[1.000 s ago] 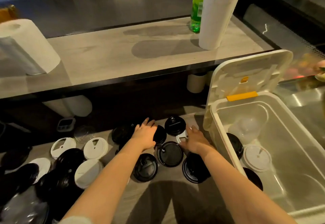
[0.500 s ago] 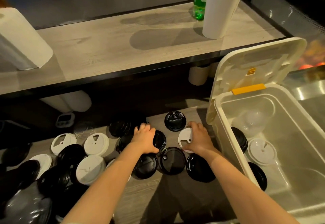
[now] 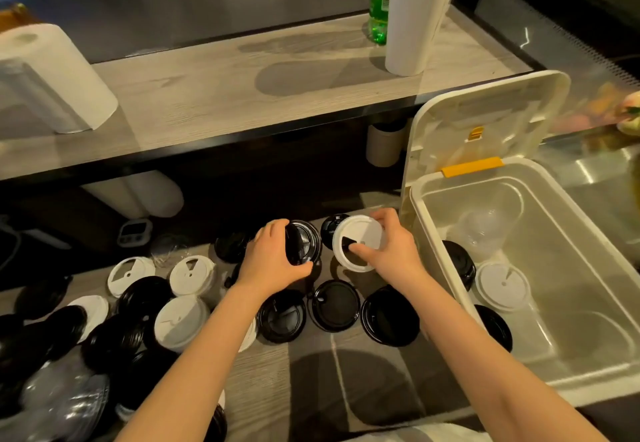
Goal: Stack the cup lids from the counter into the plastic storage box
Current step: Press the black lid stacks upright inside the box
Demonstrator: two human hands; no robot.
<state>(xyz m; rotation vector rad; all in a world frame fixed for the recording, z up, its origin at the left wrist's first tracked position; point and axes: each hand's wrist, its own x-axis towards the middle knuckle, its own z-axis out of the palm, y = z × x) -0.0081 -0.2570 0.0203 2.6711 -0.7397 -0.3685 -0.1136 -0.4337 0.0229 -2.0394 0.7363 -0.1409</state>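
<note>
The right hand (image 3: 391, 254) pinches a white cup lid (image 3: 360, 237), tilted, just left of the plastic storage box (image 3: 429, 223), so this hand is nearer to the opening. The left hand (image 3: 273, 261) grips a black cup lid (image 3: 304, 242), farther left of the box.

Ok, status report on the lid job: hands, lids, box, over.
Left hand grip on black lid; right hand grip on white lid. Storage box open, some lids inside. Nothing across its opening.
</note>
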